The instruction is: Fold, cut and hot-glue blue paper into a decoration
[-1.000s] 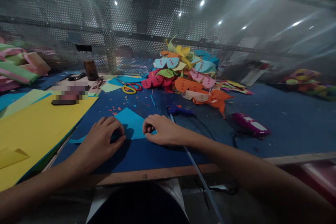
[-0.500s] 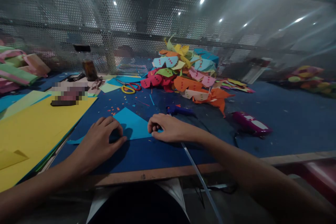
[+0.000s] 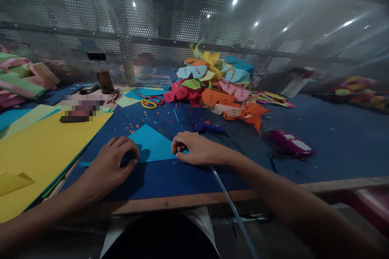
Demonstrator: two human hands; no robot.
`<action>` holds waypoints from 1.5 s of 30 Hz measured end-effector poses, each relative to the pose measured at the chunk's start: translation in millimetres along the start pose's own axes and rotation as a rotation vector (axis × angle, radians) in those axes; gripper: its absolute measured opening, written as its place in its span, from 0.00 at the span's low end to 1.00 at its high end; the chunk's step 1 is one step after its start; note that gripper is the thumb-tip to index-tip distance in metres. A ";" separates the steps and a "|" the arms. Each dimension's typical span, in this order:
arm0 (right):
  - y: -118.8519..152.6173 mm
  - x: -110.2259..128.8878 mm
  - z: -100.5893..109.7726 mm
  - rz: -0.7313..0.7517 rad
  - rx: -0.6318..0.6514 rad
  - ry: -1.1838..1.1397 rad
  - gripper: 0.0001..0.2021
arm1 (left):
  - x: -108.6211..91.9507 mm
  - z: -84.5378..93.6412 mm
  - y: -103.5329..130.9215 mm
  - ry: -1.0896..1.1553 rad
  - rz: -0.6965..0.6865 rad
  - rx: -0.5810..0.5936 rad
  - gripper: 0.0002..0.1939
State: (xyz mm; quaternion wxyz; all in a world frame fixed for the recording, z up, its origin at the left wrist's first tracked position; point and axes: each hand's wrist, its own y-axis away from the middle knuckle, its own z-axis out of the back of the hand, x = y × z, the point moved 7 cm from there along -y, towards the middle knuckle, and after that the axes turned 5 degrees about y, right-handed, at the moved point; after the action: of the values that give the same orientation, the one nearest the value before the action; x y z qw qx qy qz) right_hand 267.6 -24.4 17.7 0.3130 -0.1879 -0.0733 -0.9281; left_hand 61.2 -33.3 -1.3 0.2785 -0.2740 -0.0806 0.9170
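A folded sheet of bright blue paper (image 3: 152, 143) lies on the dark blue table in front of me, its peak pointing away. My right hand (image 3: 193, 147) rests at the paper's right corner, fingers curled and pressed on it. Over the left part of the paper hovers my left hand (image 3: 117, 160), its fingers bent and the thumb apart from them, holding nothing. Behind my right hand lies a blue glue gun (image 3: 209, 128) with a cord. A long translucent stick (image 3: 226, 194) emerges from under my right wrist and hangs past the table edge.
Yellow sheets (image 3: 54, 143) are stacked at left, with a blurred-out dark object (image 3: 80, 111) on top. Scissors (image 3: 148, 102), a jar (image 3: 103, 75) and a heap of coloured paper cutouts (image 3: 215, 79) stand farther back. A purple device (image 3: 291, 143) lies right.
My left hand has shifted slightly left and back along the paper. My right hand stays at the right corner, and the paper has hardly moved.
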 end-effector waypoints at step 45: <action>1.6 4.8 2.8 -0.014 0.014 0.000 0.09 | 42.6 53.7 38.5 0.055 0.092 -0.062 0.11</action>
State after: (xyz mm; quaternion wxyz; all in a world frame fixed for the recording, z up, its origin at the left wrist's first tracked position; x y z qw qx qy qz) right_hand 265.9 -27.6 22.3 0.3077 -0.1852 -0.0811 -0.9298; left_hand -15.7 -41.4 12.6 0.2298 -0.3111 -0.0885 0.9179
